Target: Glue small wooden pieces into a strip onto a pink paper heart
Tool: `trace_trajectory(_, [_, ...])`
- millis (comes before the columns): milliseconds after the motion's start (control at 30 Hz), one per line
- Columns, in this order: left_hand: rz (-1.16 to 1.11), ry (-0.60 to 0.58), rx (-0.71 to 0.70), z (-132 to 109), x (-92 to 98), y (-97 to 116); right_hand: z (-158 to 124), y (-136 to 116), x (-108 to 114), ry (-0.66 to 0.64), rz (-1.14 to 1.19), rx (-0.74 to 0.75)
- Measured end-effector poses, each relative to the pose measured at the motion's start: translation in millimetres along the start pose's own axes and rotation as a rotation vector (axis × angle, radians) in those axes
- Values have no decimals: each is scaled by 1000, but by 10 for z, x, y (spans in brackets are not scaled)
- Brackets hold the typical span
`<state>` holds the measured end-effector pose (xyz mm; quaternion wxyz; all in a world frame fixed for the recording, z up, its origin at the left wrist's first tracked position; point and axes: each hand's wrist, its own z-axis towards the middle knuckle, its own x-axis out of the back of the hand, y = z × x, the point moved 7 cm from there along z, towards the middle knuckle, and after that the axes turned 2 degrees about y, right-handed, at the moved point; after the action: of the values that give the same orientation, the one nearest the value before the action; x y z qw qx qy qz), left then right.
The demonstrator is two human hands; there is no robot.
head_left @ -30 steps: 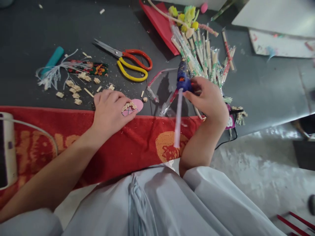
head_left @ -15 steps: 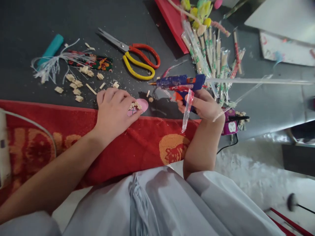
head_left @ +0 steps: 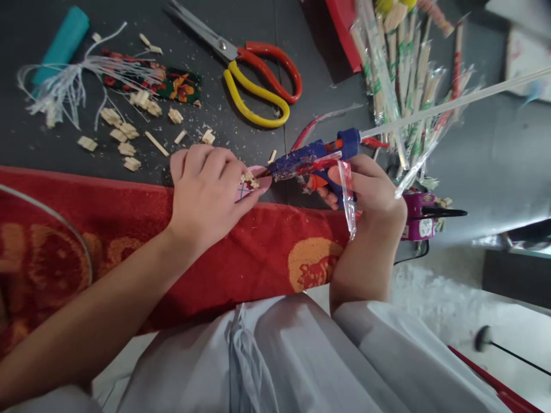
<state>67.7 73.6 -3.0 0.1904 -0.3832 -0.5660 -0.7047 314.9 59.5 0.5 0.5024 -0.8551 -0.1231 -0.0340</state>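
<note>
My left hand [head_left: 210,189] rests on a small pink piece [head_left: 262,179] near the table's front edge, thumb along its side and fingers curled over it. Small wooden bits [head_left: 248,181] sit on that piece beside my fingertips. In my right hand [head_left: 365,183] is a blue glue gun [head_left: 318,156], its nozzle at the right part of the pink piece. A long clear glue stick [head_left: 434,108] runs out of its back, and torn clear and red plastic hangs from its handle.
Scissors [head_left: 258,86] with red and yellow handles lie beyond the hands. Wooden bits [head_left: 127,131], white strings [head_left: 69,86] and a teal roll [head_left: 64,43] are at left. Wrapped sticks [head_left: 400,86] and a purple box [head_left: 418,215] are at right; a red towel [head_left: 241,258] covers the front edge.
My right hand has brought the glue gun down and left, so its nozzle now meets the pink piece and the glue stick tilts upward. The whole view has shifted closer.
</note>
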Motion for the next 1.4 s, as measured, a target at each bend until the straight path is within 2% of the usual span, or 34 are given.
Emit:
trace_trajectory(167, [-21,-80,33,2,-19,-1,-3,28,24,41,37,3])
trace_trajectory(333, [11,-3,-33,-30,25,21,9,16,8,1,18,22])
trace_trajectory(600, [57,18,-109,-58,38,48,12,-11,-2,-7,24,50])
trace_trajectory(800, [82,129,-168,-99,8,10,21,20,-14,10,43,106])
trace_trajectory(933, [148,135,-189,-113,-3,22,-12,27,2,103,72,89])
trace_trajectory(1133, [170,108,-178,-106,1,31,19,54,-16,75,95,43])
trace_trajectory(1400, [197,147,-230,-125,18,50,-9,54,-7,119,130,51])
